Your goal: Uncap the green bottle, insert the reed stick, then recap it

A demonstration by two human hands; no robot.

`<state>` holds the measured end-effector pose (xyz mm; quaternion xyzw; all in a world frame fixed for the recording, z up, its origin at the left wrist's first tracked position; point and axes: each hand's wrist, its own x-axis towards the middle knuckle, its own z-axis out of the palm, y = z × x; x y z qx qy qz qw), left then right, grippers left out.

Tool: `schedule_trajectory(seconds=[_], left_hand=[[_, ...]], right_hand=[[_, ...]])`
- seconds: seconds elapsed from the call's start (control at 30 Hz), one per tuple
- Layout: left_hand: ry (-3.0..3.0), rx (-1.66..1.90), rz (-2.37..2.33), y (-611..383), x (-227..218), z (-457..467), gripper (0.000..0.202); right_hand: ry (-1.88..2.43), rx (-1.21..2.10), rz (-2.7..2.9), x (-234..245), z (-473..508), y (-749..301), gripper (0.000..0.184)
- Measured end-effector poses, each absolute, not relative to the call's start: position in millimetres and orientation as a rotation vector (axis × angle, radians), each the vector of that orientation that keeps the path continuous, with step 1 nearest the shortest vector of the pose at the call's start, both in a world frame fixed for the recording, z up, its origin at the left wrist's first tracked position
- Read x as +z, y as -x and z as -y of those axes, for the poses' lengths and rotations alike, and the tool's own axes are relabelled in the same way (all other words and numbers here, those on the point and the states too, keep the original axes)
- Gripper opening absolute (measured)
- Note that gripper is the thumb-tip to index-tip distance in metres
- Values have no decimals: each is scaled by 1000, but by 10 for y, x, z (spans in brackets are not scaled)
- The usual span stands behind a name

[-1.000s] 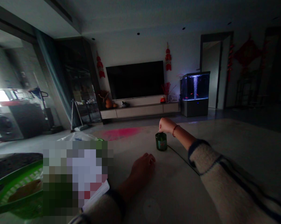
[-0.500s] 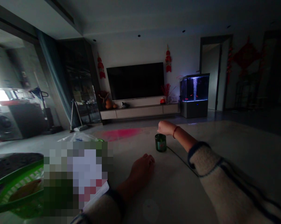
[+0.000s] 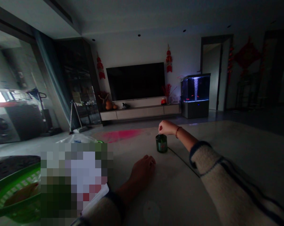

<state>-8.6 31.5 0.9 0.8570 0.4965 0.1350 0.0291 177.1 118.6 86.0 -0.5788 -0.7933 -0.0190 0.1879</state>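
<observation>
A small dark green glass bottle (image 3: 161,144) with a label stands upright on the pale table (image 3: 179,194). My right hand (image 3: 166,127) is right over its neck, thumb and fingers pinched together. Whatever lies between those fingertips is hidden by the hand. Nearer to me, my left hand (image 3: 143,169) rests on the tabletop with its fingers loosely curled in, and no object shows in it. From beside the bottle a thin dark stick or cord (image 3: 183,161) runs across the table towards my right sleeve.
A green plastic basket (image 3: 19,191) stands at the left with something brownish inside. Beside it lies clear plastic wrapping (image 3: 79,138) and a blurred-out area over a white sheet. Beyond the table are a television (image 3: 136,81), a low cabinet (image 3: 139,113) and a lit aquarium (image 3: 195,91).
The view has shifted very slightly. My right hand stays pinched at the bottle's neck, and my left hand stays in place on the table.
</observation>
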Motion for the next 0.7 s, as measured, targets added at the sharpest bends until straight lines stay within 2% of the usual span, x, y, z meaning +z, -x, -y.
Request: schedule_trajectory(seconds=[0.37, 0.7], left_hand=[[-2651, 420, -1506, 86, 3, -330, 23], [-2653, 415, -1515, 81, 25, -305, 22]], right_hand=[[1536, 64, 2274, 870, -1163, -1849, 21], [1560, -104, 2290, 894, -1089, -1773, 15]])
